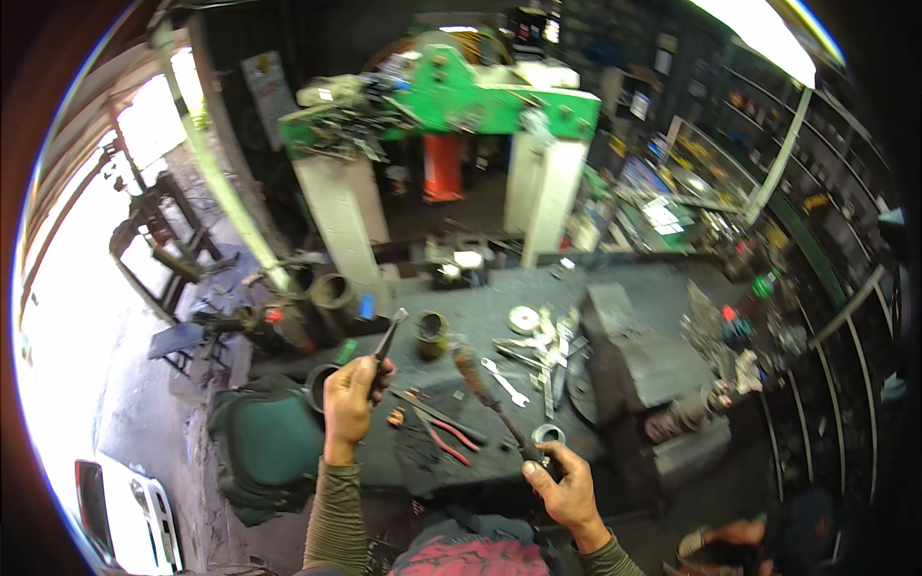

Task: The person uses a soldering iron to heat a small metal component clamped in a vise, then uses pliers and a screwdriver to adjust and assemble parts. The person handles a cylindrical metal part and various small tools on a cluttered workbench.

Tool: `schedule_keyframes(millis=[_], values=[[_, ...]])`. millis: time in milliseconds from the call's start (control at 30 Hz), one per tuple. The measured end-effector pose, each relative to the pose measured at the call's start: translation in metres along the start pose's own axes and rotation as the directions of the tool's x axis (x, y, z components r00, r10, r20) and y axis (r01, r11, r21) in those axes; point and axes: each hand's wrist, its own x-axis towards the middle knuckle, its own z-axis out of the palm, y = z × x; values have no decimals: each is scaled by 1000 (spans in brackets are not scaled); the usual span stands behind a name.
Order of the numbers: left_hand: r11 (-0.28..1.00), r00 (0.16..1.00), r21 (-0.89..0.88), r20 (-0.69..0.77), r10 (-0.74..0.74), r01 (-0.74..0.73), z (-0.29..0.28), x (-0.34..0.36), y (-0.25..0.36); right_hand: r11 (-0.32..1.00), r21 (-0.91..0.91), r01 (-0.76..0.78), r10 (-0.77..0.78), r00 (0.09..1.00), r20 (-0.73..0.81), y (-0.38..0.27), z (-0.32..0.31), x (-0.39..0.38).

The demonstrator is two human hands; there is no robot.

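Observation:
My left hand [347, 407] is closed around a slim dark tool [388, 338] with a pale metal tip, tilted up and away from me. My right hand [567, 487] grips the dark handle of a long thin tool [495, 408] with a thick, rusty brown end; its exact kind is unclear. Both tools are apart, held above a dark workbench [471, 305]. Between them, farther back, stands a greenish-brown metal cup [432, 335]. Red-handled pliers [449, 440] lie between my hands. A combination wrench [505, 383] rests beside the right-hand tool, and a metal ring [548, 435] is close to my right hand.
Behind the bench rises a green and white press frame [499, 108] with a red cylinder [443, 168]. Several loose tools [547, 348] are piled right of centre, near a grey metal block [663, 355]. A green-topped stool [272, 437] stands at left; shelves [816, 192] line the right.

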Motion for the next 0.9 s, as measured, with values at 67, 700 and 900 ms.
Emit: schedule_keyframes(millis=[67,700,900], values=[[998,998,-31,-20,-59,58,37,-27,-5,984,-160,79,-79,997,3,-15,-49,-16],[945,802,200,590,96,-260,288,-43,9,537,-840,-78,-277,924,-263,-93,-315,-127],[942,646,150,758,85,-299,316,3,17,460,-866,-195,-250,908,-337,-124,-300,-129]])
